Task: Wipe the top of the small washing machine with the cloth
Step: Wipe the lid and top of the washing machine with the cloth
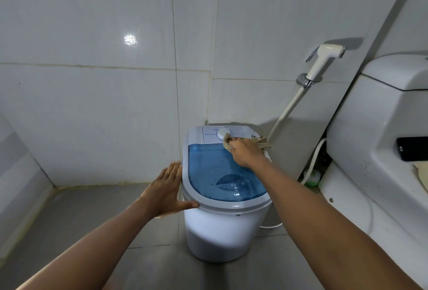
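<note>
Grey matte floor tiles (69,215) underfoot, meeting glossy pale wall tiles (92,95) with thin grout lines and a bright glare spot. In the corner, standing on the floor: small white plastic washing machine (220,232), rounded tub body, pale grey rim, translucent blue lid (215,171) speckled with droplets or specks and moulded with a shell-shaped recess near the front edge. Behind the lid, a flat light control panel with a round white dial (223,132).

Right hand (245,152) closed around a crumpled beige woven cloth (262,145), pressed on the back of the machine's top where lid meets control panel, cloth touching the dial and bunching out past the knuckles toward the right edge. Left hand (167,189) flat and spread wide, fingers together, resting against the left side of the grey rim, thumb hooked along the front of it.

To the right, glossy white ceramic toilet cistern (375,127), lightly spotted, with a black rectangular object on a ledge. On the wall between, a white plastic spray nozzle (324,60) in a chrome holder, pale hose (287,111) running down behind the machine.
</note>
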